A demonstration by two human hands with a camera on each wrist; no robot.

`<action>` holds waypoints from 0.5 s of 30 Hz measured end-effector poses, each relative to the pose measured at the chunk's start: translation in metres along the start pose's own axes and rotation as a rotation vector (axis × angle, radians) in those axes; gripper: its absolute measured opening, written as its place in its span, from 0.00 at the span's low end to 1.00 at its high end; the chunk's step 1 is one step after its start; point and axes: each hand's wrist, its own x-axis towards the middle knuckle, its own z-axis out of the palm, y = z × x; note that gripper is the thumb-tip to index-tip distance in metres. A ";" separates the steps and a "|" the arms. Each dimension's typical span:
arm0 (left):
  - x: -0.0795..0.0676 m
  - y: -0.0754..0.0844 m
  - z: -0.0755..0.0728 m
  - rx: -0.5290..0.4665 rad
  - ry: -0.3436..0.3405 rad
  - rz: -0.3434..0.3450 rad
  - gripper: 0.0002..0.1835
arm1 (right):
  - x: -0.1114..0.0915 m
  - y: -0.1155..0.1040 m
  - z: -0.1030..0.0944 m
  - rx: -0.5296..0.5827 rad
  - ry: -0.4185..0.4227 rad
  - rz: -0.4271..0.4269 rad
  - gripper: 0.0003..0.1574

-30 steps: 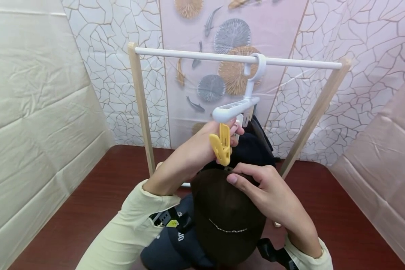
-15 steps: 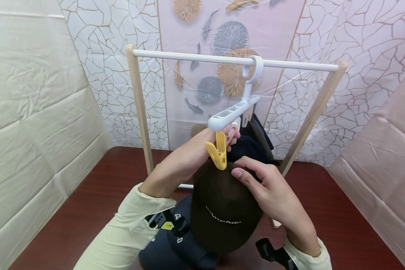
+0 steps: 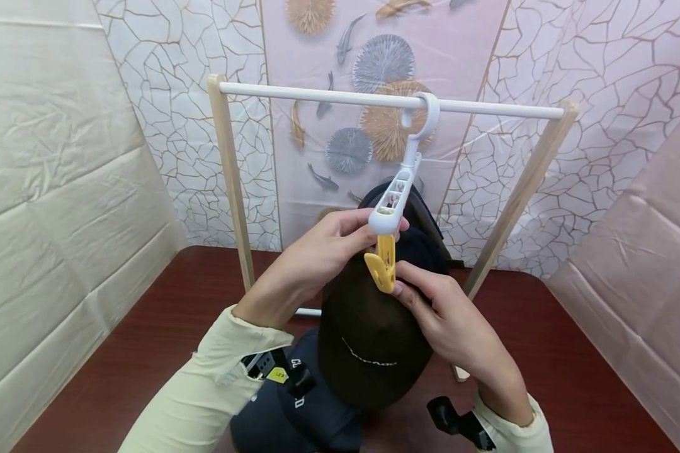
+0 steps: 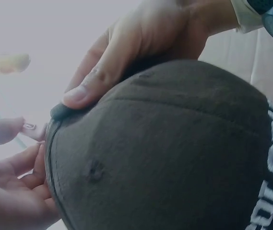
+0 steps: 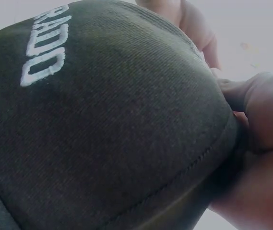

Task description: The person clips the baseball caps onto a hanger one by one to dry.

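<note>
A dark brown baseball cap (image 3: pixel 368 346) with white lettering hangs between my hands, crown toward me. My right hand (image 3: pixel 450 314) grips its upper edge, thumb on the near side; the left wrist view also shows this right hand (image 4: pixel 126 52). Up under the white clip hanger (image 3: pixel 393 198), my left hand (image 3: pixel 317 251) pinches a small pinkish clothes clip (image 4: pixel 32 130), seen in the left wrist view. In the head view the hanger's end and a yellow clip (image 3: pixel 384 267) partly cover those fingertips. The hanger's hook loops over the rack's white bar (image 3: pixel 317 95).
Behind the brown cap, another dark cap (image 3: pixel 422 248) shows near the hanger's far end. A navy cap (image 3: pixel 300 402) with white letters lies below on the dark red table (image 3: pixel 147 340). Wooden rack legs (image 3: pixel 521 195) stand on both sides; fabric walls enclose the table.
The hanger has turned on its hook, its near end swinging right toward my right fingers with the yellow clip. My left hand has shifted right with it. The right hand keeps its grip.
</note>
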 end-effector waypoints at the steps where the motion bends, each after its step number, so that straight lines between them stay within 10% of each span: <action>1: 0.000 0.000 0.000 0.001 0.002 0.005 0.20 | 0.000 0.000 0.000 -0.008 0.006 -0.004 0.10; 15: -0.002 -0.003 0.007 -0.145 0.041 0.080 0.17 | 0.000 0.006 -0.003 -0.092 0.091 -0.033 0.12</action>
